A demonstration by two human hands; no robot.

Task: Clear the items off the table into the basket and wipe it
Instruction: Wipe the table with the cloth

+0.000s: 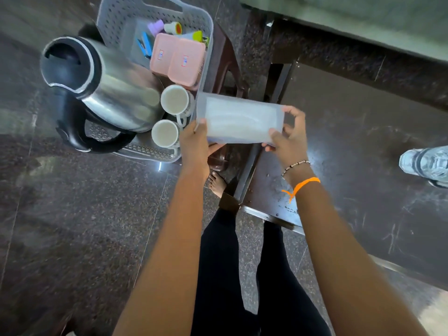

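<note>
Both hands hold a pale grey-white folded cloth (238, 118) stretched flat in the air between the basket and the table. My left hand (195, 139) pinches its left edge, my right hand (287, 132) its right edge. The grey perforated basket (114, 18) stands on a dark stool to the left. In it lie a steel kettle (114, 93) with a black handle, two white cups (175, 100), two pink boxes (178, 60) and several small colourful items. The dark table (351, 151) lies to the right, under my right forearm.
A crumpled clear plastic bottle (426, 163) lies at the table's right edge. The stool (228, 66) under the basket stands close to the table's corner. A speckled stone floor lies below, with my legs and a bare foot (217, 184) near the table leg.
</note>
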